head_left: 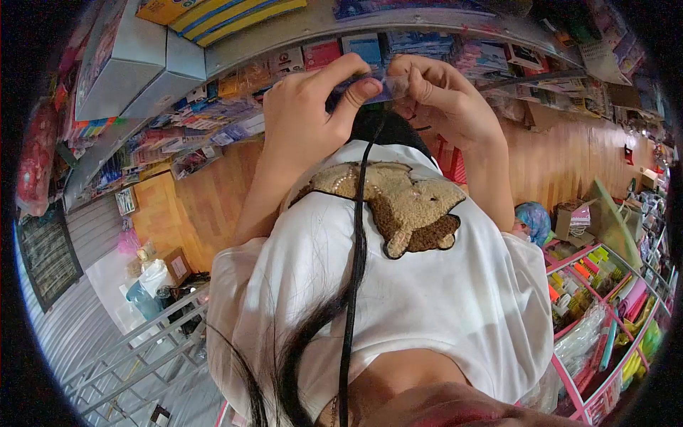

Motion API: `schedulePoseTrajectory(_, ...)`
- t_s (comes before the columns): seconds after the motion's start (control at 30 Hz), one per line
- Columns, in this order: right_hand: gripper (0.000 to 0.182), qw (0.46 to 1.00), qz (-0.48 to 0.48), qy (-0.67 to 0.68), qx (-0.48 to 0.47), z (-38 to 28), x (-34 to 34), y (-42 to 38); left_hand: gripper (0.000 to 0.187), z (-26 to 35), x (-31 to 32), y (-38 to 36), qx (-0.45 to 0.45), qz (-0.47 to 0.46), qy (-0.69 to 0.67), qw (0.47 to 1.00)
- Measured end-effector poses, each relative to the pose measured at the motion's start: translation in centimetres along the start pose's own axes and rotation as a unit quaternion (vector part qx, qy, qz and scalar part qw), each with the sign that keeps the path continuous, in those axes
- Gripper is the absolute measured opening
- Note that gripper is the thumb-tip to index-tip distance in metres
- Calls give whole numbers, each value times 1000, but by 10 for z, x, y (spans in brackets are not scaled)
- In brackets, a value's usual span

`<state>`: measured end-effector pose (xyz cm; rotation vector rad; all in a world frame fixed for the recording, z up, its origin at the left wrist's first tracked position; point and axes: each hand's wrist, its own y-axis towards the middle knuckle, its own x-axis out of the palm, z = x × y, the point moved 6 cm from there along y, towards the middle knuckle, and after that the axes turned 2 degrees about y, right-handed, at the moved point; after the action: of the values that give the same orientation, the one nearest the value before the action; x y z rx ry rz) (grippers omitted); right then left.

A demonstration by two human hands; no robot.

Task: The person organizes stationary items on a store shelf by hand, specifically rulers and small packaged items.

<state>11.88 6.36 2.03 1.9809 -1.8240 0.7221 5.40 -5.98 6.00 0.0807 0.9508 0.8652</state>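
My left hand [311, 99] and my right hand [449, 96] are raised close together in front of my chest, at the top middle of the head view. Between their fingertips is a small, shiny, see-through plastic packet [386, 87] with a bluish tint. My left thumb and bent fingers pinch one side of it. The fingers of my right hand curl around the other side. What the packet contains is too small and partly hidden to make out.
Shelves of packaged goods [420, 50] run behind my hands, with pale boxes [128, 64] at the upper left. A pink-framed display rack [601, 306] stands at lower right, near a person in a patterned head covering [533, 220]. A metal railing [135, 363] is at lower left.
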Motion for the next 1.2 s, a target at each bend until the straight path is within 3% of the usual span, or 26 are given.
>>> schedulePoseTrajectory(0.1, 29, 997, -21, 69, 4, 2, 1, 0, 24, 3, 0, 0, 10, 10, -17, 1000)
schedulePoseTrajectory(0.2, 28, 997, 25, 70, 14, 5, -2, -1, 24, 11, 3, 1, 22, 37, -50, 998)
schedulePoseTrajectory(0.37, 25, 997, 23, 66, -13, 2, 0, -3, 20, 17, 5, 2, 15, 57, -139, 989)
schedulePoseTrajectory(0.47, 23, 997, 17, 79, -1, 2, 4, -5, 19, 15, 4, 0, -34, 25, -142, 989)
schedulePoseTrajectory(0.63, 24, 994, -7, 107, 25, 11, 6, -4, 20, 10, 16, -4, -93, 6, -264, 960)
schedulePoseTrajectory(0.87, 25, 997, -33, 69, 30, 9, 10, -5, 22, 8, 26, -10, -164, -86, -405, 895)
schedulePoseTrajectory(0.97, 25, 997, -40, 67, 10, 9, 11, -4, 22, 8, 28, -13, -187, -101, -448, 868)
schedulePoseTrajectory(1.2, 22, 998, -19, 57, -2, 15, 8, -4, 25, 4, 33, -19, -187, -87, -462, 862)
